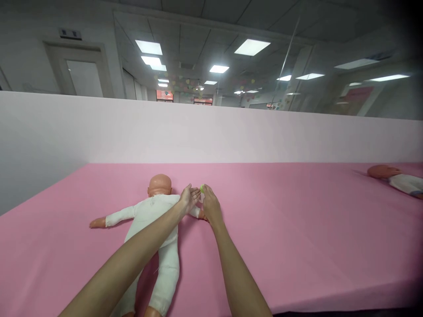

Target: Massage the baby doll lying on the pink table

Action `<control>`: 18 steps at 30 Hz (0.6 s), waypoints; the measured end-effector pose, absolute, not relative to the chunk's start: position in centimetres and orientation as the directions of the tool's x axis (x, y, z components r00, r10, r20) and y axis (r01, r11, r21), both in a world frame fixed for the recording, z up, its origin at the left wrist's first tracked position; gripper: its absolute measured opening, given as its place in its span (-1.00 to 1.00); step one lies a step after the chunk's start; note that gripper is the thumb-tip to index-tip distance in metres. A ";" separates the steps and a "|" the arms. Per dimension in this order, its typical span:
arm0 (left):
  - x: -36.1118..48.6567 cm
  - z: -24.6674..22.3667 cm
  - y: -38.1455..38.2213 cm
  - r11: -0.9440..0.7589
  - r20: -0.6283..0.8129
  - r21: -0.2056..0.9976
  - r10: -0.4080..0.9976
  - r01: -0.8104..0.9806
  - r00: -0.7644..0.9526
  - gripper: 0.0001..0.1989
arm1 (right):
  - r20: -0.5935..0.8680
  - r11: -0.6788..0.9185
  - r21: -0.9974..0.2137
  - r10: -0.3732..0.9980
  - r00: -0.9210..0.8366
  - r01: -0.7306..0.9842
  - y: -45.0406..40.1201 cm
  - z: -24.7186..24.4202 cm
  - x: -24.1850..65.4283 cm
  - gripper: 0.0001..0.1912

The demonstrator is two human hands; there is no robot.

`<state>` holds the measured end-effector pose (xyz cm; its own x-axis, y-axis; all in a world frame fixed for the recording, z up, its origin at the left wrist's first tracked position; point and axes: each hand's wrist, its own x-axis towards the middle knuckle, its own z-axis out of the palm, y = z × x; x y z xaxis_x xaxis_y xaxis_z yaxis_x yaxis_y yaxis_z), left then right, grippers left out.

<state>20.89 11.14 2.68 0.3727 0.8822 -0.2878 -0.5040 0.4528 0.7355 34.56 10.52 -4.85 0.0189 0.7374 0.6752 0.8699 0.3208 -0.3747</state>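
Note:
A doll [152, 215] in a white cloth suit lies face down on the pink surface [280, 229], its bald head away from me and both arms spread. Over its right side reaches my left hand [189, 198], palm up with the fingers extended. Beside it, my right hand [211, 204] is around a small bottle [202, 197] with a green top, near the doll's hand. The bottle is partly hidden by my fingers, and its tip is close to my left fingertips.
Another doll [381, 171] lies at the far right edge. A low pale wall [211, 132] runs behind the pink surface, with glass above it. A door [84, 75] stands at the back left.

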 end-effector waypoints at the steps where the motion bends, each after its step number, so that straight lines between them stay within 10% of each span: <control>1: 20.9 2.8 11.0 0.455 -0.287 0.730 0.882 -0.511 0.375 -0.60 | 0.689 0.319 -0.368 0.724 0.026 0.874 10.5 -5.0 34.5 -0.39; 9: 17.3 7.5 10.2 0.435 -0.172 0.691 0.875 -0.577 0.453 -0.45 | 0.770 0.272 -0.253 0.638 0.023 0.928 10.3 -5.1 34.4 -0.42; 18: 9.2 10.0 7.7 0.298 0.084 0.697 0.869 -0.652 0.488 -0.31 | 0.896 0.611 -0.197 0.430 -0.113 0.767 6.3 3.2 24.8 -0.38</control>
<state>9.25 7.66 10.00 0.4881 0.8687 0.0843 -0.6517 0.2985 0.6973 24.83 6.26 3.25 -0.1129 0.4297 0.8959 0.7666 0.6113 -0.1966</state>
